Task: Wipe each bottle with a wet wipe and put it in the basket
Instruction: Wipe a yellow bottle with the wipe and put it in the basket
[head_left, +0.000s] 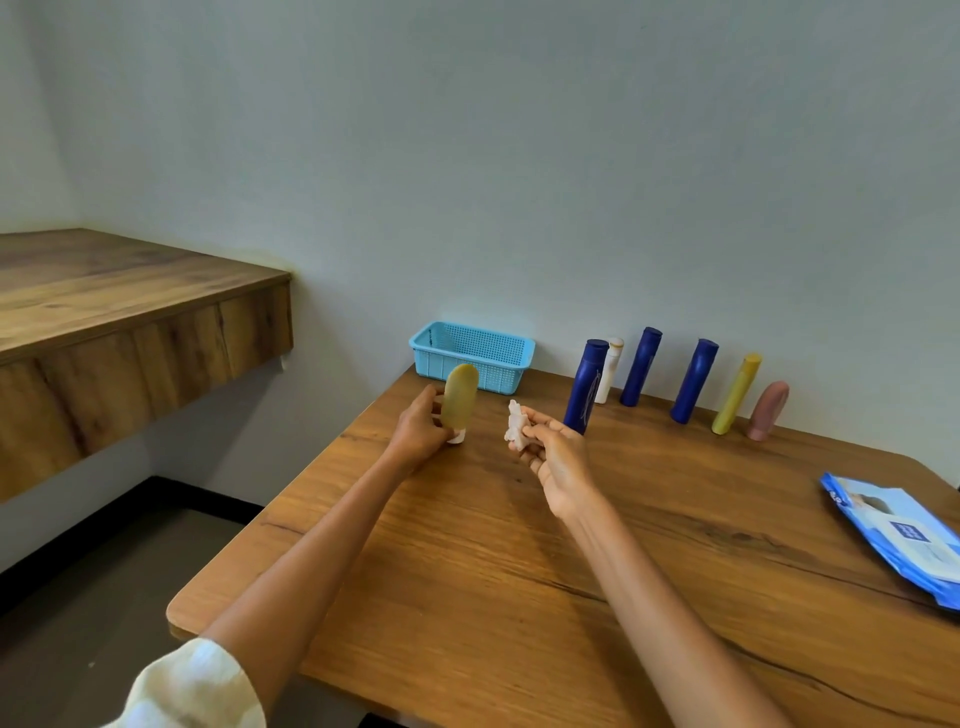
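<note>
Near the far left corner of the worktop (519, 545), just in front of the blue basket (470, 355): left hand (418, 428), fingers curled round an olive tube bottle (459, 402), held upright with its white cap down and turned toward the other hand — probably so the broad face lies bare for wiping. Cap close to the wood, touching or not, cannot tell. Right hand (550, 457) just beside, fingers pinched on a crumpled wet wipe (518, 425), wad pushed forward toward the bottle, apart from it by a small gap. Wiping not yet underway, by the look of it. Basket against the wall, seemingly holding nothing, near enough for a short drop-in afterwards.

Counts — one basket, one wipe in hand, one wipe pack (901, 535) flat at the right edge. Bottles along the wall: three dark blue (586, 385), one white (608, 378) partly hidden behind the nearest blue, one yellow (736, 394), one pink (768, 410). Six waiting, plus the held one: seven in all.
</note>
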